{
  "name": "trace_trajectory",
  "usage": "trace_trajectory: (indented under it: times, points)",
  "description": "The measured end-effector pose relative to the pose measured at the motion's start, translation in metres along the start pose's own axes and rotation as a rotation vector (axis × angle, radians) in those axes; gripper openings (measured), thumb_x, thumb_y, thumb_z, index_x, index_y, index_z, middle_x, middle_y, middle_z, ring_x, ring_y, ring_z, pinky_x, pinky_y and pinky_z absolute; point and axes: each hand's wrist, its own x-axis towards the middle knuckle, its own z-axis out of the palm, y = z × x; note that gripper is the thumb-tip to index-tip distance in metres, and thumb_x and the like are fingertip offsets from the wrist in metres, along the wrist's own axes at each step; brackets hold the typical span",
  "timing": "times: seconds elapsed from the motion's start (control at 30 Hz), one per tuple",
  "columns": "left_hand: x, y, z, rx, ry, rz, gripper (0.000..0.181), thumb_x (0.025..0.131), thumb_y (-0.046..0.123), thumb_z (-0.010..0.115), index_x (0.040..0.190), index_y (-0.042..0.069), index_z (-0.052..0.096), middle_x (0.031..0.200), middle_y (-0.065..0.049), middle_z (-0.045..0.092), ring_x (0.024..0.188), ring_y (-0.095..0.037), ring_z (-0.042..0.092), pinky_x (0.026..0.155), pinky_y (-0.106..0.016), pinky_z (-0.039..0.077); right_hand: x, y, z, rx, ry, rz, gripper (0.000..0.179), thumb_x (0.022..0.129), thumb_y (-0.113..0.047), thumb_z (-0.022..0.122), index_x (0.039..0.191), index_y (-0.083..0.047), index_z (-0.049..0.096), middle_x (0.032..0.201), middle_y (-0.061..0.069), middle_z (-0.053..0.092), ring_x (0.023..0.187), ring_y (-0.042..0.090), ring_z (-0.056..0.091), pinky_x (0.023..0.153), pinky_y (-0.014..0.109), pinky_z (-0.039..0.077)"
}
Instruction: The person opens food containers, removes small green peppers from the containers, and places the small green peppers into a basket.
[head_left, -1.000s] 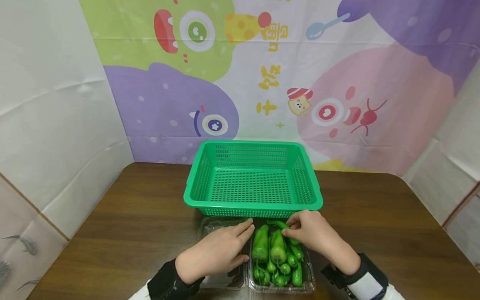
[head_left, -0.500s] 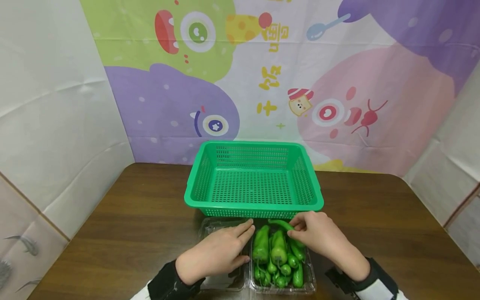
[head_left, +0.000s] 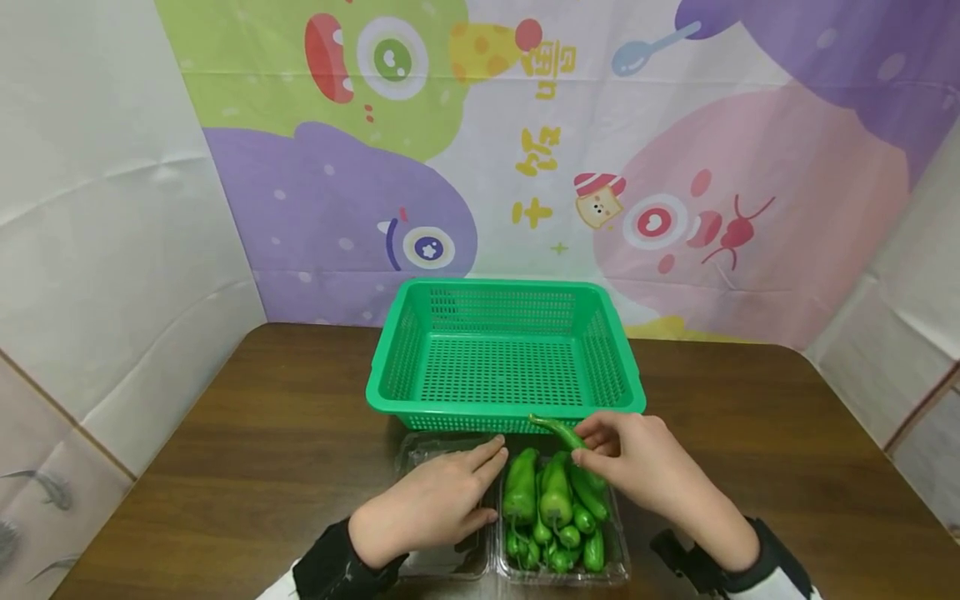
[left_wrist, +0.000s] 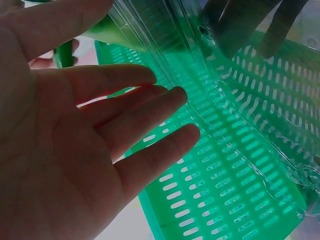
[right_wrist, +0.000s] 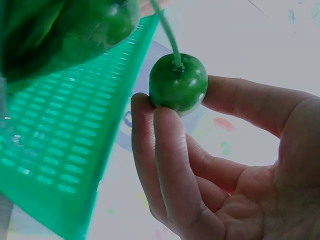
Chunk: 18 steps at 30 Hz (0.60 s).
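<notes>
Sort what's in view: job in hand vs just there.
Job, judging by the hands:
- right hand, pinching a green pepper
- left hand, over the clear lid
- clear container with more peppers
- green basket, probably

Just there:
- wooden table
- printed backdrop

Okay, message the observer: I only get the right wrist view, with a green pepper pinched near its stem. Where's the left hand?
Observer: The left hand is over the container's clear left half, left of the piled peppers.
Operator: Anything inside the green basket?
Observer: Nothing shows in there; from the head view its visible floor is bare.
Operator: And which way does the thin end of the held pepper point?
Observer: Up and left in the head view, overlapping the basket's near rim; I can't tell whether they touch.
</notes>
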Motion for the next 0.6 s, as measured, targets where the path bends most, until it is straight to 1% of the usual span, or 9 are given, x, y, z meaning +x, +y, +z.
trace_trajectory:
  times: [0.13,0.27,0.47,0.6]
  points:
    - [0.000,0.001,0.000,0.010,0.008,0.005,0.065,0.094,0.038,0.058,0.145,0.004,0.038,0.151,-0.015,0.035,0.127,-0.022,0.051,0.099,-0.031,0.047,0.000,-0.008,-0.007,0.006,0.027,-0.031,0.020,0.086,-0.025,0.070,0.104,-0.016,0.069,0.087,-0.006,0.070,0.078,0.005,0.064,0.067,0.024,0.053]
    - [0.000,0.001,0.001,0.022,0.021,0.009,0.065,0.093,0.039,0.059,0.144,0.003,0.039,0.150,-0.016,0.036,0.126,-0.022,0.052,0.097,-0.031,0.048,0.002,-0.016,-0.014,0.017,0.047,-0.077,0.020,0.088,-0.027,0.067,0.105,-0.017,0.069,0.088,-0.007,0.070,0.080,0.004,0.064,0.068,0.026,0.053]
    - [0.000,0.000,0.002,0.032,0.027,0.000,0.066,0.093,0.040,0.059,0.144,0.003,0.039,0.150,-0.015,0.036,0.125,-0.022,0.053,0.097,-0.031,0.048,0.009,-0.030,-0.021,0.001,0.084,-0.143,0.020,0.089,-0.027,0.065,0.106,-0.017,0.069,0.088,-0.007,0.070,0.082,0.006,0.064,0.068,0.028,0.052]
    - [0.001,0.000,0.002,0.018,0.023,-0.004,0.066,0.093,0.039,0.060,0.144,0.003,0.039,0.151,-0.015,0.036,0.125,-0.023,0.053,0.097,-0.032,0.049,0.016,-0.039,-0.026,0.002,0.089,-0.175,0.021,0.090,-0.027,0.064,0.107,-0.016,0.069,0.089,-0.006,0.070,0.082,0.008,0.064,0.068,0.029,0.051]
